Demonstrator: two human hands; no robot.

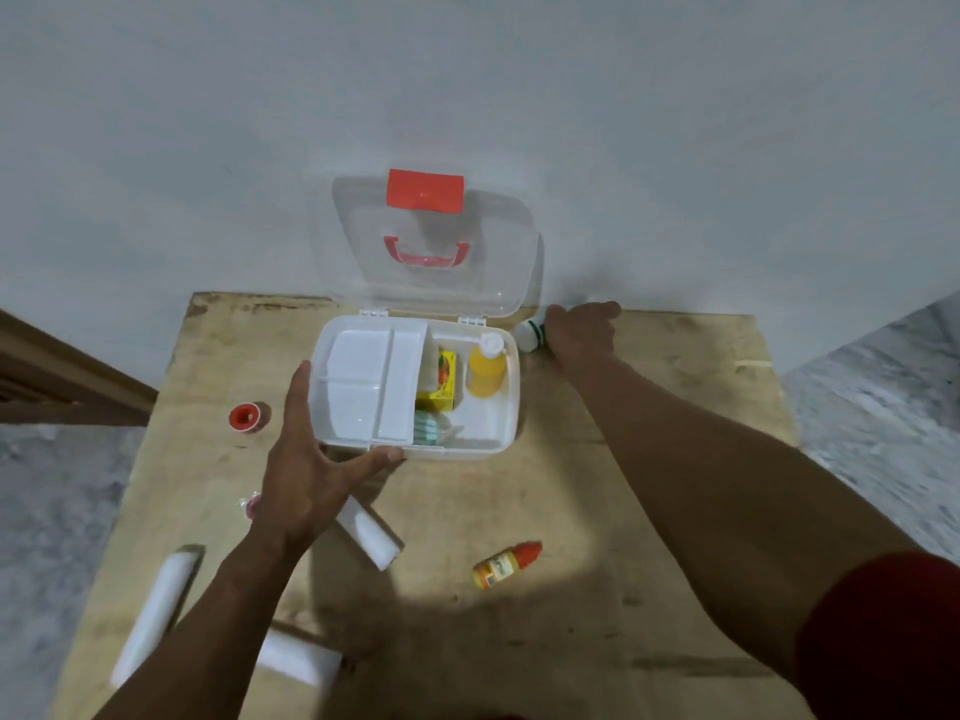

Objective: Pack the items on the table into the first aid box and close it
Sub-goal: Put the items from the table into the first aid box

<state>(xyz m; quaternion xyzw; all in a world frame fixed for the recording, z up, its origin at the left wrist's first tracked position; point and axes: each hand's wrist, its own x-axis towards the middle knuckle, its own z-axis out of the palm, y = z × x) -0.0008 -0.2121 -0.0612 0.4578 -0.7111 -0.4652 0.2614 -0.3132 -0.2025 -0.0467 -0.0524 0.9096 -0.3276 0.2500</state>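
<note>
Box (511, 402), white, lid (431, 252) raised, mid-tabletop (597, 485); holds tray (363, 387), yellow bottle (487, 368), yellow carton (441, 381). Left hand (306, 470) spread wide against its near-left corner. Right hand (582, 330) grips a white bottle (531, 334) beside it. Dropper bottle (506, 563) nearer.

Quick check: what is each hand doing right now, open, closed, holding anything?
Left hand: open, fingers spread against the near left corner of the first aid box, bracing it.
Right hand: closed around a white bottle beside the box.

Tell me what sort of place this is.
Probably a plain room at home, not a clinic: a bare plywood table against a blank painted wall, with a speckled stone-like floor.
</note>
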